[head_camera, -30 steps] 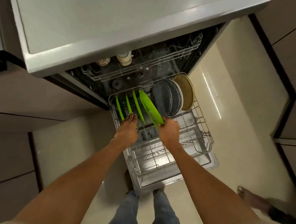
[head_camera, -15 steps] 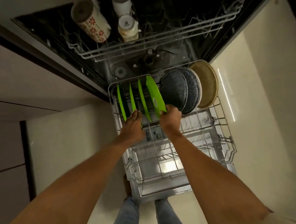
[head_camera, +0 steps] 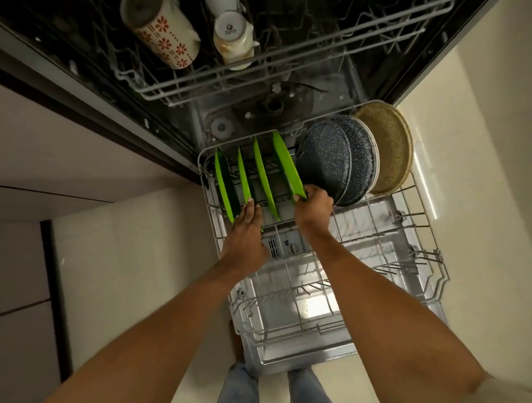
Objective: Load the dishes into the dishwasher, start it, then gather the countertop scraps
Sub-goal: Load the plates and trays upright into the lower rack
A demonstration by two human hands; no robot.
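A person's right hand (head_camera: 313, 204) pinches the near edge of a green plate (head_camera: 287, 165), thumb and curled fingers closed on its rim, as the plate stands on edge in the lower rack (head_camera: 424, 242) of an open dishwasher at the centre of the frame. The grip on the rim appears meant to steady the plate as it is seated between the rack's tines. Three more green plates (head_camera: 261, 176) stand in parallel slots to its left, and the left hand (head_camera: 248, 228) reaches in among them with fingers extended and held together, fingertips touching the lower edge of the second plate from the left, apparently to keep the row upright. To the right of the held plate, two dark speckled plates (head_camera: 326, 161) lean close together, with a tan woven-looking plate (head_camera: 386, 146) behind them at the rack's far right. The near half of the rack holds no dishes. In the upper rack (head_camera: 266, 76), at the top of the frame, sit a cup with red flower patterns (head_camera: 163, 30) and two pale mugs (head_camera: 232, 40). The person's jeans (head_camera: 240, 393) show at the bottom, beside the rack's front end.
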